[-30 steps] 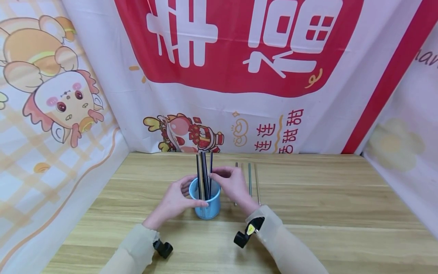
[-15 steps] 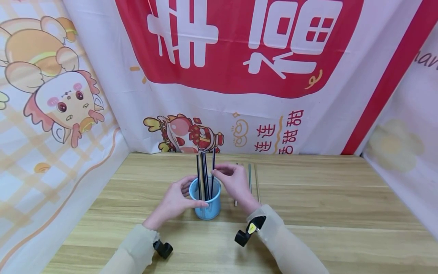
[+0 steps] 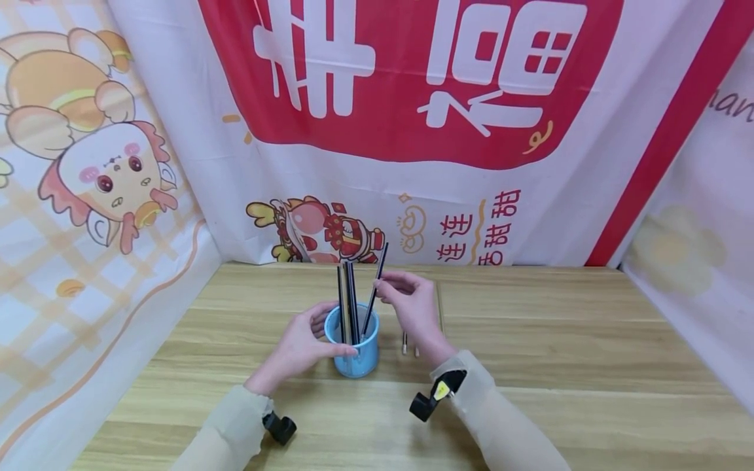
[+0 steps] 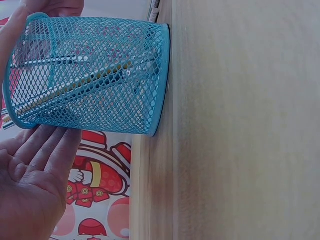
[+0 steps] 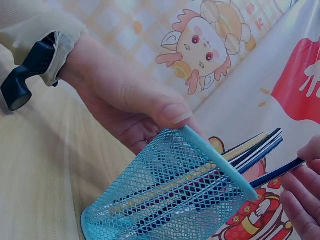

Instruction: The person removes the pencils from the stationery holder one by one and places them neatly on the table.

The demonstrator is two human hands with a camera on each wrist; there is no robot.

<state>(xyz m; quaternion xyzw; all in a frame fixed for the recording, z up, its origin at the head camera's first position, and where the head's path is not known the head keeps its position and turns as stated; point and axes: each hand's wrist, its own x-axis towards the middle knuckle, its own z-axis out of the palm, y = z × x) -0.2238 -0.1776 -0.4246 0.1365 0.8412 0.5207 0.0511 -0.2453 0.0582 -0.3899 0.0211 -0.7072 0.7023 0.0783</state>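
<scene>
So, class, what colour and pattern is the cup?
The cup is light blue, with a diamond mesh; the left wrist view shows it best.

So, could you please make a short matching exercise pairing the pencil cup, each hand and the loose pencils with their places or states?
Things:
1. mesh pencil cup
2. left hand
3. right hand
4. loose pencils

Places or states:
A. pinches a tilted dark pencil
B. lying on the table, partly hidden by a hand
C. light blue and upright
D. holds the cup

Right pairs: 1-C, 2-D, 3-A, 4-B
</scene>
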